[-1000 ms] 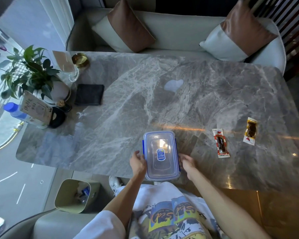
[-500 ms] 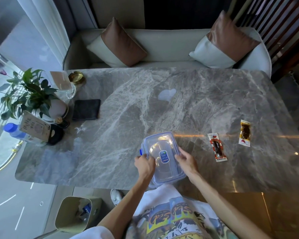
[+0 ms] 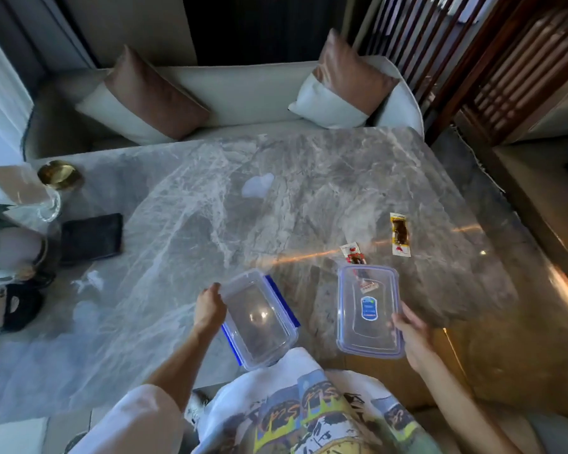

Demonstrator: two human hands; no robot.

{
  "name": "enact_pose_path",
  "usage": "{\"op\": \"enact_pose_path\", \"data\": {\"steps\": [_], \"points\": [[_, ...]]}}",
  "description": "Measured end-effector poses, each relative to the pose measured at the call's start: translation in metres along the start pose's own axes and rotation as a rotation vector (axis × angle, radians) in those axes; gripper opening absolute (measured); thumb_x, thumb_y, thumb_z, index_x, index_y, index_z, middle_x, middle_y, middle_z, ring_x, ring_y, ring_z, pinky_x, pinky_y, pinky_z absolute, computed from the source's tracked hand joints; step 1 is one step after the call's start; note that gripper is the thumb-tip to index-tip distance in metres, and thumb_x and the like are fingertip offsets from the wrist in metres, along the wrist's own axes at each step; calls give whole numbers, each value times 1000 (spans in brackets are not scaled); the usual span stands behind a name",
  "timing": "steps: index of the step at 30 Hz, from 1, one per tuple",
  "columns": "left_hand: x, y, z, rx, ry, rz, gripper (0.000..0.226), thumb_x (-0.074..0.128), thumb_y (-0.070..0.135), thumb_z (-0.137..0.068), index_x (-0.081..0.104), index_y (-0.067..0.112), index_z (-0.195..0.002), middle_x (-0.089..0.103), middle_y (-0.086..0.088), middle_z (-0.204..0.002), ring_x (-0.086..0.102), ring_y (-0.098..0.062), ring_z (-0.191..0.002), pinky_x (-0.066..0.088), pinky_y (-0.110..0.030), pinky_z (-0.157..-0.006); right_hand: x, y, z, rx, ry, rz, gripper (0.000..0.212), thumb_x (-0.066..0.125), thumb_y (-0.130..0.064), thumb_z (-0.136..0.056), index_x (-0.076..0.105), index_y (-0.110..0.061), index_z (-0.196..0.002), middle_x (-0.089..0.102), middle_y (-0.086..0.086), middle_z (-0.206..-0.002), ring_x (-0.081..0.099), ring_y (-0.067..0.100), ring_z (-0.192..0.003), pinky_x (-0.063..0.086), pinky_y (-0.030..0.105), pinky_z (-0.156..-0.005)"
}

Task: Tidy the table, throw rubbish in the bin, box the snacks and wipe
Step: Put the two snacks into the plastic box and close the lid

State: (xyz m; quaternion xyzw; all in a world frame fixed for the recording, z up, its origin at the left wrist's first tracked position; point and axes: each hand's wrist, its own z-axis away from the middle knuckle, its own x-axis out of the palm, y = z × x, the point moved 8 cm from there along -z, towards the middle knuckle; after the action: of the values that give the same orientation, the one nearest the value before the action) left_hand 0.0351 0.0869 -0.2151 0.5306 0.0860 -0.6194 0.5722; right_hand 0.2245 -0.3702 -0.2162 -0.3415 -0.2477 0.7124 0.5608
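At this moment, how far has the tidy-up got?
Done: the box is open and looks empty. In hand: right hand holds the lid, left hand steadies the box. Left: both snack packets remain on the table; wiping unstarted.

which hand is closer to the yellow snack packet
Right. The right hand holds the lid just below the yellow snack packet; the left hand is farther off, on the box.

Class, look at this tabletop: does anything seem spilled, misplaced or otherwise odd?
Two snack packets lie loose on the marble table: the red packet, partly seen through the clear lid, and the yellow packet. The open box looks empty. Nothing looks spilled or broken.
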Motion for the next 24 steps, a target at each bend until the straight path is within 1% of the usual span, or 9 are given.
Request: {"op": "enact_pose_path", "data": {"steps": [3, 6, 8, 10, 12, 15, 17, 21, 24], "points": [[-17, -39, 25, -179, 88, 134, 47, 40, -9, -82, 50, -2, -128, 57, -35, -116, 55, -47, -110, 44, -45, -89, 11, 6, -10, 33, -15, 19, 47, 58, -3, -91, 52, -19, -135, 69, 13, -111, 64, 16, -80, 57, 32, -72], [-23, -77, 52, -313, 150, 239, 52, 41, -7, -81, 46, 0, -132, 60, -30, -120, 58, -44, -107, 46, -44, -86, 56, -2, -20, 14, -84, 60, 47, 58, -2, -91, 52, -17, -135, 65, 12, -122, 63, 17, -82, 58, 28, -71], [-18, -95, 64, -383, 163, 277, 58, 40, -2, -84, 38, 5, -141, 61, -27, -123, 61, -43, -103, 48, -45, -85, 93, -8, -20, 18, -131, 117, 48, 55, 1, -92, 48, -13, -138, 67, 9, -105, 62, 14, -73, 56, 28, -69], [-12, -108, 71, -433, 175, 298, 60, 39, 3, -88, 31, 9, -147, 62, -28, -120, 63, -45, -94, 50, -45, -78, 126, -9, -24, 12, -175, 169, 51, 54, 2, -92, 45, -11, -140, 65, 5, -86, 61, 6, -55, 54, 22, -59], [-10, -114, 72, -445, 166, 330, 60, 36, 6, -90, 27, 13, -149, 64, -28, -118, 64, -45, -87, 51, -42, -69, 153, -5, -28, 29, -229, 199, 50, 54, 1, -92, 45, -12, -140, 68, 11, -92, 62, 7, -56, 54, 24, -61], [-12, -117, 72, -447, 170, 339, 58, 34, 8, -92, 27, 12, -150, 60, -22, -127, 64, -44, -96, 53, -46, -81, 176, 3, -38, 27, -249, 283, 47, 57, -8, -93, 48, -17, -138, 64, 15, -122, 64, 20, -85, 54, 41, -87], [-15, -112, 71, -427, 189, 339, 54, 35, 6, -92, 33, 8, -145, 60, -21, -127, 62, -40, -102, 52, -45, -88, 187, 5, -34, -19, -261, 363, 46, 60, -14, -91, 50, -19, -136, 64, 14, -124, 64, 21, -90, 52, 42, -94], [-19, -94, 69, -382, 204, 317, 43, 36, 0, -88, 47, 4, -130, 64, -21, -114, 62, -34, -95, 53, -43, -84, 210, 8, -28, -106, -226, 495, 44, 62, -13, -89, 55, -11, -132, 65, 16, -121, 65, 26, -100, 50, 32, -90], [-18, -90, 63, -380, 177, 283, 44, 37, 1, -90, 44, 3, -133, 61, -22, -120, 60, -38, -104, 50, -45, -89, 212, 19, -53, -162, -198, 686, 46, 64, -24, -84, 58, -19, -129, 66, 18, -120, 64, 26, -102, 50, 39, -95]]}}
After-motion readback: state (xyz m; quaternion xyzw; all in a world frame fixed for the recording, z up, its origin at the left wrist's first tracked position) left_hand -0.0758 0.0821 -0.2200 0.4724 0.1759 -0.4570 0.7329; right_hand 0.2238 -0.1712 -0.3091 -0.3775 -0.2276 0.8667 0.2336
